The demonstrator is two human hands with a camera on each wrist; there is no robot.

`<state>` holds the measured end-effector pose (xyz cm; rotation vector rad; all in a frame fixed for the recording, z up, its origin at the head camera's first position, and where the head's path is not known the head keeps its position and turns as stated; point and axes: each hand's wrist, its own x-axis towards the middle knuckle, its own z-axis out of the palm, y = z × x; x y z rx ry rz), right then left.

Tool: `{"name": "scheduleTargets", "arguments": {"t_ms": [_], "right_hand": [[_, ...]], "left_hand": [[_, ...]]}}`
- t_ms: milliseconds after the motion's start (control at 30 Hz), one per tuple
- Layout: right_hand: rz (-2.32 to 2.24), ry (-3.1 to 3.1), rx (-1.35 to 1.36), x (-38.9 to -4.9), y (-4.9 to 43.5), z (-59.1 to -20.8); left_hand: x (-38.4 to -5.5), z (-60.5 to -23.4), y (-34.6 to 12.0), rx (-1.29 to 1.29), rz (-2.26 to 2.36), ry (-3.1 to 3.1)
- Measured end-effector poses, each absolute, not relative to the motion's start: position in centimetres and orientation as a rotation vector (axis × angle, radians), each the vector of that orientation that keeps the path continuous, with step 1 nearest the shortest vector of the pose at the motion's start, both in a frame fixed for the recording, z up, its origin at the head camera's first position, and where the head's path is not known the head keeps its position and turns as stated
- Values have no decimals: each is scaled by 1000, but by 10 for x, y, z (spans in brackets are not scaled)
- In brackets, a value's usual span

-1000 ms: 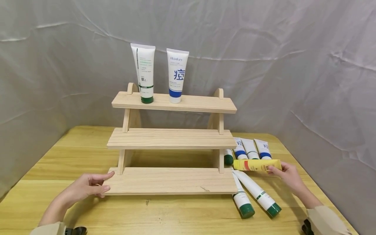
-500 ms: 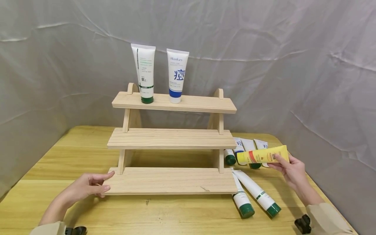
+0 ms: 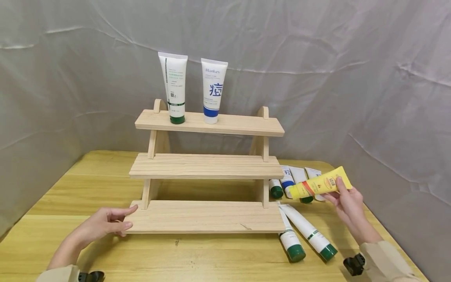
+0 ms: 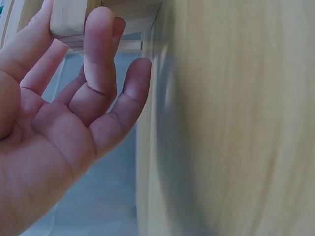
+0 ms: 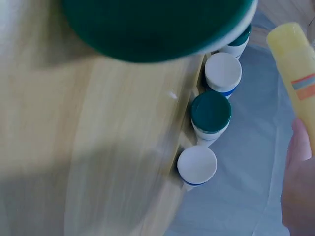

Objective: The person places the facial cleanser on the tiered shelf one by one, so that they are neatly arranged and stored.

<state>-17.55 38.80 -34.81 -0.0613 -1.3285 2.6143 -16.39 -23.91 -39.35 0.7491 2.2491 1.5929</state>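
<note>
My right hand (image 3: 349, 203) pinches a yellow squeeze tube (image 3: 320, 185) by its flat end, thumb on the printed face, with the cap pointing left and down. It is held above the table at the right. My left hand (image 3: 95, 226) grips the left end of the bottom step of a three-tier wooden display rack (image 3: 208, 217); in the left wrist view the thumb and fingers lie around the board end (image 4: 74, 22). Two tubes stand cap-down on the top step: a white one with a green cap (image 3: 174, 88) and a white-and-blue one (image 3: 214, 90).
Several white tubes lie behind the yellow one, among them a blue-banded tube (image 3: 287, 182) and a green-capped tube (image 3: 276, 190). Two more green-capped tubes, one inner (image 3: 291, 241) and one outer (image 3: 310, 231), lie by the rack's lower right corner. Grey cloth (image 3: 398, 129) surrounds the table.
My right hand has lifted the yellow tube from beside the rack up and slightly right, and tilted its flat end upward. The left hand and rack have stayed in place.
</note>
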Motion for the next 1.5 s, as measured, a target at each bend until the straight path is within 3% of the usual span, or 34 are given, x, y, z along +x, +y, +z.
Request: {"name": "scheduleTargets", "arguments": {"t_ms": [700,1000,1167,1500], "right_hand": [[2435,-1569,-357,-176,358,-325],[2710,-1568,-357,-178,347,-314],[2791,-1613,-219,-180,334,-309],[2714,-1428,-147,-192,307,-299]], "left_hand": [[-164,-394,-240,771,1561,2297],[-164,-394,-240,761,1592,2266],[-164,-393,-239,735,1587,2271],[-162,-392,-238,756,1561,2300]]}}
